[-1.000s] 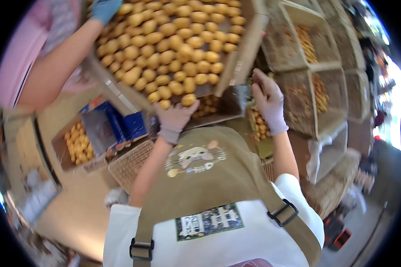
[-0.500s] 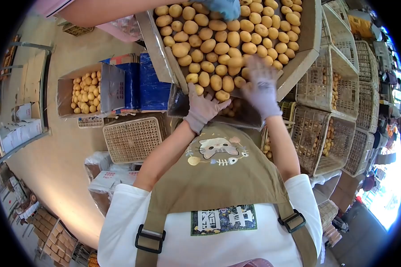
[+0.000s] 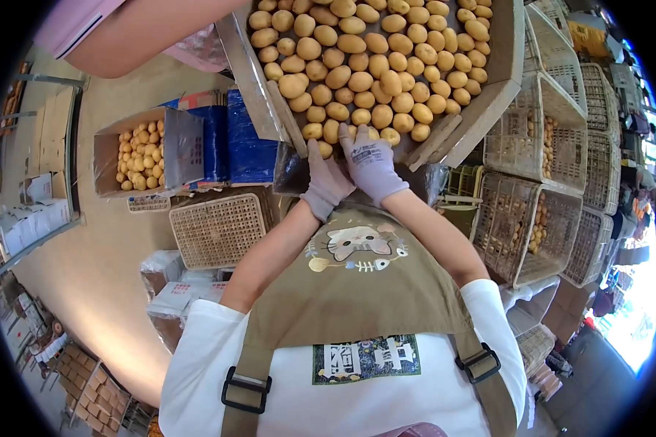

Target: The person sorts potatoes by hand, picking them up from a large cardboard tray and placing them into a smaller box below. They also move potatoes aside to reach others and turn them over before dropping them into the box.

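Note:
Many small yellow potatoes lie spread over a sorting tray, whose narrow mouth faces me. Grey-white gloves cover both my hands. My left hand is at the left of the mouth, its visible fingers stretched up beside the nearest potatoes; its thumb side is hidden behind the other hand. Right against it, my right hand reaches over the mouth with fingers extended, touching the front potatoes and covering some. Below the mouth a plastic-lined box shows only in part behind my hands.
Another person's arm reaches in at the upper left, its hand out of view. A carton of potatoes stands left, near an upturned plastic crate. Stacked crates, some with potatoes, line the right side.
My right hand has moved left from the tray's right side to beside my left hand. Potatoes at the mouth have shifted. The other person's blue-gloved hand has left view.

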The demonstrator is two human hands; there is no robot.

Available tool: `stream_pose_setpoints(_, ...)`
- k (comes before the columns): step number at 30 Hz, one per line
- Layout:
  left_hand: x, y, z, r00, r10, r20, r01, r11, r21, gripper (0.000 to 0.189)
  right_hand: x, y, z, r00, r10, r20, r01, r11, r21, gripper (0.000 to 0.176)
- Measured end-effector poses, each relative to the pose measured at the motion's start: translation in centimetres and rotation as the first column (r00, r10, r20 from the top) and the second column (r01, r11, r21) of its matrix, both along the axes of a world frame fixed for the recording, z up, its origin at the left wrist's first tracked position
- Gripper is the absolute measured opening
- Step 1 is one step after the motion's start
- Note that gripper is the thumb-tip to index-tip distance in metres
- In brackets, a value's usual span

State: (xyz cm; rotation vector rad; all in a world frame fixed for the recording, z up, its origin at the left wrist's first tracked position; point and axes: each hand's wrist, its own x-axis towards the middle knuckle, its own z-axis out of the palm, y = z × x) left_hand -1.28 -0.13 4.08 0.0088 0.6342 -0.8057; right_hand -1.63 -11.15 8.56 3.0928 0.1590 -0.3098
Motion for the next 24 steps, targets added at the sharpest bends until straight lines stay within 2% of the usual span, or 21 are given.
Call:
stream_pose_setpoints(1,-0.1,-0.1,0.6,0.999,-0.008,0.035,0.005,0.996,0.084,0.085,1.0,-0.1,0.1,0.989,-0.057,-0.137,0.067,0.996,0.062,0.057)
stream_pose_setpoints(4,0.1,0.0,-0.2,0.997,-0.06,0.04,0.051,0.981,0.185,0.092,1.2,-0.6,1.2,0.969,-0.123,-0.213,0.152,0.98,0.127,0.061)
stream_pose_setpoints(5,0.2,0.0,-0.4,0.998,-0.048,0.036,0.041,0.983,0.18,0.093,1.0,-0.3,0.7,0.951,-0.165,-0.26,0.19,0.979,0.071,0.06)
stream_pose_setpoints(8,-0.1,0.0,-1.2,0.998,-0.046,0.036,0.041,0.993,0.109,0.095,0.2,-2.2,-0.3,0.978,-0.152,-0.145,0.199,0.894,0.401,0.057)
stream_pose_setpoints(9,-0.2,0.4,-1.5,0.997,-0.061,0.053,0.058,0.997,0.056,0.096,-0.4,-3.0,-0.7,0.974,-0.223,-0.026,0.189,0.747,0.637,0.055)
stream_pose_setpoints(10,-0.1,0.6,-1.1,0.995,-0.074,0.073,0.074,0.997,0.003,0.096,-0.3,-2.9,2.2,0.821,-0.28,-0.498,0.561,0.23,0.796,0.061)
stream_pose_setpoints(11,-0.1,0.3,-0.8,0.997,-0.081,-0.019,0.083,0.99,0.116,0.099,-0.7,-3.6,2.0,0.811,-0.224,-0.541,0.54,-0.073,0.839,0.063)
stream_pose_setpoints(12,-0.1,0.3,-0.9,0.998,-0.065,-0.014,0.066,0.994,0.087,0.1,-1.1,-4.1,2.4,0.806,-0.158,-0.57,0.485,-0.376,0.789,0.066)
stream_pose_setpoints(13,-0.1,0.3,-0.9,0.999,-0.053,-0.01,0.053,0.997,0.057,0.1,-1.6,-4.3,2.8,0.8,-0.115,-0.588,0.453,-0.527,0.719,0.069)
stream_pose_setpoints(14,0.0,0.3,-1.0,0.999,-0.045,-0.005,0.045,0.999,0.026,0.101,-2.0,-4.5,3.4,0.804,-0.106,-0.585,0.429,-0.578,0.695,0.068)
stream_pose_setpoints(15,0.1,0.3,-1.2,0.997,-0.027,-0.078,0.026,1.0,-0.015,0.099,-2.3,-4.7,3.7,0.811,-0.108,-0.575,0.391,-0.631,0.67,0.068)
stream_pose_setpoints(16,0.1,0.2,-1.4,0.999,-0.025,-0.048,0.025,1.0,-0.003,0.098,-2.4,-4.9,3.9,0.819,-0.11,-0.563,0.351,-0.681,0.643,0.069)
stream_pose_setpoints(19,0.0,0.3,-0.9,1.0,-0.004,-0.004,0.005,1.0,0.027,0.092,-2.5,-5.8,4.5,0.822,-0.058,-0.566,0.347,-0.737,0.58,0.069)
stream_pose_setpoints(20,0.0,0.2,-0.9,1.0,-0.001,-0.031,0.002,1.0,0.023,0.091,-2.5,-5.9,4.4,0.835,-0.173,-0.522,0.333,-0.596,0.73,0.067)
stream_pose_setpoints(22,0.1,0.3,-1.3,0.996,0.016,-0.086,-0.014,1.0,0.02,0.088,-2.2,-5.9,4.1,0.859,-0.352,-0.372,0.302,-0.239,0.923,0.063)
stream_pose_setpoints(23,0.1,0.6,-1.6,0.998,-0.017,-0.06,0.019,0.999,0.038,0.087,-2.1,-6.3,2.4,0.899,-0.409,-0.155,0.244,0.174,0.954,0.053)
stream_pose_setpoints(24,0.1,1.0,-1.7,0.998,-0.051,-0.034,0.053,0.997,0.057,0.085,-2.0,-6.6,2.4,0.923,-0.384,0.015,0.202,0.518,0.831,0.051)
